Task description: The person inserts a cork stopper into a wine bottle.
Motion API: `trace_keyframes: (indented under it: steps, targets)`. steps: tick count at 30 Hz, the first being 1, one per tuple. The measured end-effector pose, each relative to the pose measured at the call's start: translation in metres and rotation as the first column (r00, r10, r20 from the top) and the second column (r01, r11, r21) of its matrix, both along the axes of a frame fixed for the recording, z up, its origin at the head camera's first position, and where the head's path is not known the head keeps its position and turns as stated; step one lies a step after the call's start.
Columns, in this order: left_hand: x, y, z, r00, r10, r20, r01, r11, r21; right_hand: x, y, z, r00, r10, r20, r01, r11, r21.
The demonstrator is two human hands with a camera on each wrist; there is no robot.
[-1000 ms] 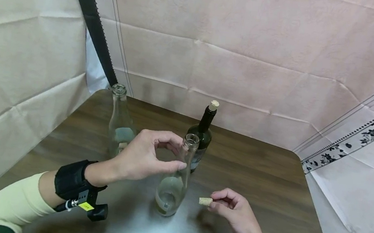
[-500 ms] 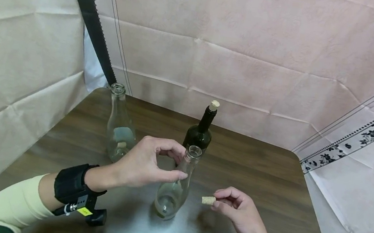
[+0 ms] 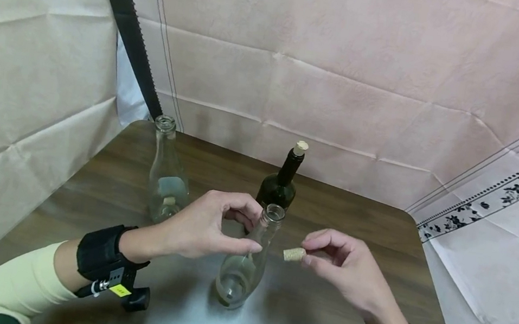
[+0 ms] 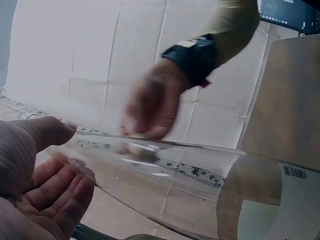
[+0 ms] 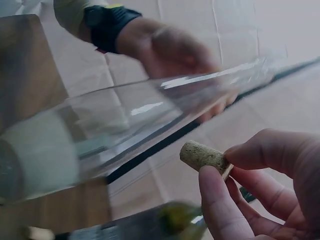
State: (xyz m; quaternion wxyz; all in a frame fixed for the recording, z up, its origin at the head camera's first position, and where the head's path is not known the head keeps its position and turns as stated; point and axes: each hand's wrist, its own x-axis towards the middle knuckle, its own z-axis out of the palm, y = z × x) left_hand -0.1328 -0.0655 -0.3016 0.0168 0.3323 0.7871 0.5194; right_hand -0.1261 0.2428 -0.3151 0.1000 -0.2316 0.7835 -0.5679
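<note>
A clear glass bottle (image 3: pixel 239 280) stands on the table, its open mouth level with the upper edge of my left hand (image 3: pixel 211 227). That hand holds the bottle's neck between thumb and fingers, as the left wrist view also shows. To its right, my right hand (image 3: pixel 349 267) pinches a cork (image 3: pixel 294 254) by one end. The cork (image 5: pixel 202 156) points toward the bottle and is apart from it in the head view. In the left wrist view, my right hand (image 4: pixel 155 102) is blurred, with the cork partly seen through the glass.
Behind the held bottle stands a dark green bottle (image 3: pixel 276 190) with a cork (image 3: pixel 300 148) in its neck. Another clear bottle (image 3: pixel 167 188) stands at the back left, uncorked. Pale cloth (image 3: pixel 340 74) hangs behind the wooden table (image 3: pixel 379 227).
The right hand has risen with the cork toward the height of the bottle's neck. The bottle's mouth has shifted right and a little down in the head view, the left hand with it.
</note>
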Motion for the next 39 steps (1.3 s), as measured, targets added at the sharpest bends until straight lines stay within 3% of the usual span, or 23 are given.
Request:
trace_keyframes:
  steps: [5,9,16,21,25,29,33,35,39]
  targets:
    - [0.0,0.001,0.0,1.0,-0.007,0.001,0.007,1.0,0.014,-0.003,-0.011,0.041,0.985,0.093,-0.143,-0.085,0.995,0.061]
    - [0.0,0.001,0.0,1.0,-0.018,0.002,0.018,1.0,0.021,-0.003,-0.017,0.066,0.969,0.112,-0.22,-0.089,0.989,0.115]
    - [0.001,-0.001,0.0,1.0,-0.01,0.013,0.01,1.0,0.008,-0.001,-0.029,0.106,0.939,0.147,-0.312,-0.114,0.986,0.12]
    - [0.002,-0.002,-0.001,1.0,-0.019,0.023,0.018,1.0,0.021,0.0,-0.04,0.137,0.91,0.169,-0.379,-0.101,0.976,0.193]
    - [0.002,-0.001,-0.002,0.999,-0.027,0.033,0.026,0.999,0.039,0.0,-0.051,0.15,0.898,0.22,-0.382,-0.137,0.963,0.233]
    - [0.001,0.001,-0.003,0.999,-0.036,0.038,0.034,0.998,0.053,-0.002,-0.059,0.152,0.883,0.264,-0.387,-0.164,0.948,0.274]
    - [0.001,0.002,-0.004,0.999,-0.032,0.036,0.03,0.998,0.049,-0.003,-0.063,0.152,0.863,0.285,-0.417,-0.142,0.929,0.341]
    - [0.001,0.001,-0.004,0.999,-0.031,0.038,0.029,0.998,0.048,-0.003,-0.065,0.152,0.836,0.307,-0.456,-0.126,0.914,0.385]
    - [0.001,0.0,-0.005,0.999,-0.031,0.04,0.029,0.998,0.054,-0.003,-0.07,0.153,0.723,0.38,-0.577,-0.085,0.877,0.472]
